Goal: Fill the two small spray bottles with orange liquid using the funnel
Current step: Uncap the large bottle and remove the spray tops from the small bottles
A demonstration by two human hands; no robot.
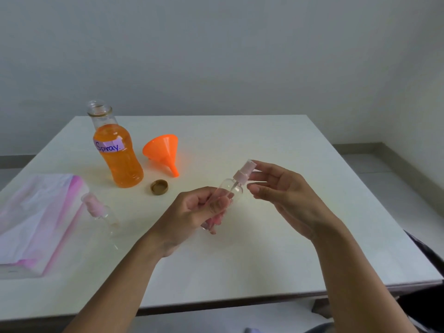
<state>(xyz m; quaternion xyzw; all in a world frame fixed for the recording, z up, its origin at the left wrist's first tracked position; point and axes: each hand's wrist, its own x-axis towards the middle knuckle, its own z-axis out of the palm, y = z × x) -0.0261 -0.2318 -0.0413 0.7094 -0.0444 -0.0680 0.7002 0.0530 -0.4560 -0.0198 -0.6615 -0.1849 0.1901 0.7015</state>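
Both forearms reached in from the bottom edge over the white table (276,260). Left hand (192,215) sat palm-up-ish, fingers curled round the lower body of a clear small spray bottle (230,195), held tilted, top leaning up and right, lifted off the tabletop. Right hand (281,191) was just beside the bottle's pale pink spray head (242,170), fingers loosely spread, index tip touching the nozzle top, thumb near the collar; no firm grip visible. Held bottle looked empty. Second small spray bottle (101,212), also clear with pink top, stood near the table's left side, blurred, beside a pink-and-white cloth (36,217). One large bottle of orange liquid (117,152), uncapped, labelled "Spray", stood upright at the far left. One orange funnel (163,150) lay on its side just right of it. One gold cap (159,187) lay on the table between the large bottle and the hands.
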